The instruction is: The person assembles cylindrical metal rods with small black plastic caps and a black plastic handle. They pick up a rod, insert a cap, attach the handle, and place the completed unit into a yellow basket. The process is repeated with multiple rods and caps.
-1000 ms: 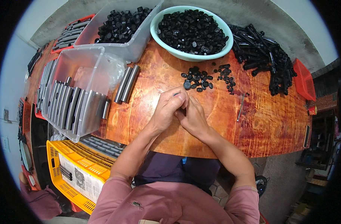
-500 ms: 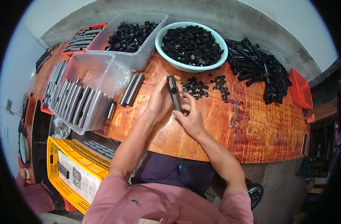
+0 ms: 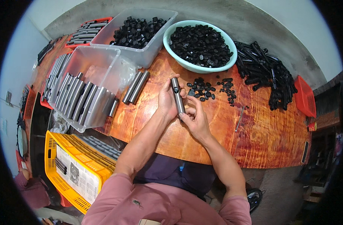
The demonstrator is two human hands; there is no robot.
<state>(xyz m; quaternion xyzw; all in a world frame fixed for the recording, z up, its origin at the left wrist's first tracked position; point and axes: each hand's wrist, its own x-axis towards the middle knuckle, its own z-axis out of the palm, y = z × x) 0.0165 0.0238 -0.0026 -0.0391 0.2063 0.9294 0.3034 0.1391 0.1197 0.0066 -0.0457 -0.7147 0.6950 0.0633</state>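
Note:
A grey metal tube (image 3: pixel 177 99) with a dark round hole near its far end is held over the wooden table, tilted away from me. My left hand (image 3: pixel 167 98) is wrapped around its far and middle part. At the near end, my right hand (image 3: pixel 197 119) pinches the tube between thumb and fingers. Small black plastic pieces (image 3: pixel 201 90) lie loose just beyond my right hand. Two similar tubes (image 3: pixel 137 87) rest side by side to the left of my hands.
A clear bin (image 3: pixel 117 56) of metal tubes stands left, another clear bin (image 3: pixel 156 47) of black caps behind it. A mint basin (image 3: pixel 201 69) holds black parts. Black rods (image 3: pixel 267 75), a red basket (image 3: pixel 305 95) and a thin metal tool (image 3: pixel 239 119) are right; a yellow crate (image 3: pixel 100 180) sits lower left.
The tube has turned a little in my hands, and its hole now shows more fully from above. My right hand has slid slightly toward the near end. The whole view has shifted a little.

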